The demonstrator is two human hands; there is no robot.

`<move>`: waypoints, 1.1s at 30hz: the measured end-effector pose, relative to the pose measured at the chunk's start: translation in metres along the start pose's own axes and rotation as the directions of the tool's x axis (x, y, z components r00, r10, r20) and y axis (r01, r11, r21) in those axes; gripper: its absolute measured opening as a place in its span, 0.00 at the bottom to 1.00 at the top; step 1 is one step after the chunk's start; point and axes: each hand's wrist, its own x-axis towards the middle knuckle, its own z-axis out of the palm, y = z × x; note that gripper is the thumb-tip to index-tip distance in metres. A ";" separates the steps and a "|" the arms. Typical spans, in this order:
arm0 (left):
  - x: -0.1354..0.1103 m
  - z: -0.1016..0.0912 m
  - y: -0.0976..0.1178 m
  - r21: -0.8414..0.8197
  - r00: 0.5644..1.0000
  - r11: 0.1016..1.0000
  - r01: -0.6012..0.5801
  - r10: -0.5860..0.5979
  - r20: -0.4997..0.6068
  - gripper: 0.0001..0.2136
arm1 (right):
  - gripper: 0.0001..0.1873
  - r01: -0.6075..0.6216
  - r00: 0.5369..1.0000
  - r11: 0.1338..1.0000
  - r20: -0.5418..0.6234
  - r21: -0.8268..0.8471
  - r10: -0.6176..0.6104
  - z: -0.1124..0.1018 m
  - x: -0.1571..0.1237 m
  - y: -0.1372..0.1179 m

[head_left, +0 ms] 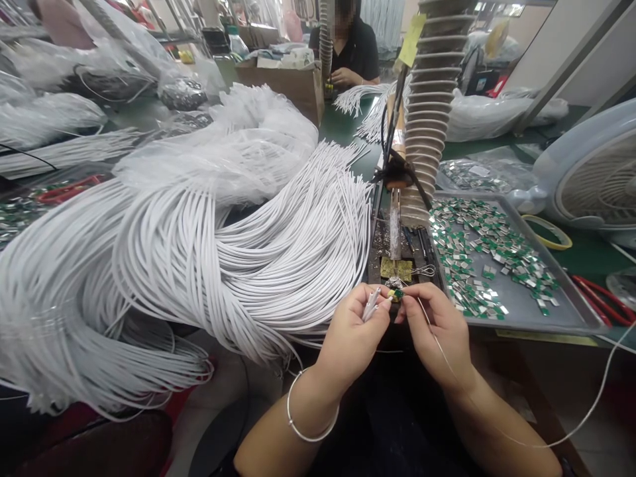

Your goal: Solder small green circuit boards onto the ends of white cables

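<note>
A white cable end [370,305] is pinched by the L hand [350,338], w/ thumb & fingers pressed together on it. A tiny green board [396,294] is pinched by the R hand [436,331]. The 2 hands are held close, nearly touching, near the desk [342,122] edge. A thin white wire [586,417] runs from the R hand, across the arm & on past it. A silver bangle [309,412] is worn on the L wrist.

Just past the hands, a yellow sponge [396,268] is seen near the foot of a ribbed metal column [428,112]. To the R, a gray tray [527,324] is filled w/ lots of small green & silver bits [491,258]. Red pliers [596,298] & a yellow tape roll [547,232] are next to it, w/ a fan [596,172] behind.

To the L, a huge pile of white cables [199,265] is heaped up, beside clear plastic bags [124,40]. Far off, white wires are held by a co-worker's hands [345,77].
</note>
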 end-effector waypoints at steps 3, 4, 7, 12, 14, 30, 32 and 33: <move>0.000 -0.001 -0.002 0.011 1.000 1.000 -0.015 0.015 -0.003 0.04 | 0.04 -0.005 1.000 1.000 0.002 0.003 0.005 0.000 -0.001 0.001; 0.000 -0.001 -0.003 0.018 1.000 1.000 -0.022 0.023 -0.003 0.04 | 0.04 -0.004 1.000 1.000 0.004 0.003 0.004 -0.001 -0.002 0.001; -0.001 -0.002 -0.004 0.043 0.999 0.998 -0.038 0.038 -0.007 0.04 | 0.04 0.004 1.000 1.000 0.011 0.012 -0.004 -0.001 -0.002 0.001; -0.001 0.000 -0.001 0.053 1.000 0.998 -0.028 0.029 -0.009 0.03 | 0.05 0.006 1.000 1.000 0.018 0.026 -0.006 -0.001 0.000 0.000; -0.001 0.001 0.000 0.053 0.999 0.998 -0.029 0.029 -0.012 0.03 | 0.05 0.018 1.000 1.000 0.021 0.021 -0.019 -0.001 0.000 -0.001; 0.003 0.004 0.005 0.077 0.996 0.996 0.035 -0.028 -0.086 0.04 | 0.19 0.291 0.922 0.946 -0.222 -0.142 -0.317 0.004 -0.014 0.010; 0.003 0.004 0.006 0.078 0.995 0.996 0.032 -0.025 -0.093 0.04 | 0.19 0.307 0.922 0.939 -0.199 -0.153 -0.334 0.004 -0.013 0.009; 0.003 0.005 0.007 0.079 0.996 0.996 0.028 -0.020 -0.092 0.04 | 0.18 0.327 0.916 0.930 -0.185 -0.166 -0.355 0.004 -0.012 0.009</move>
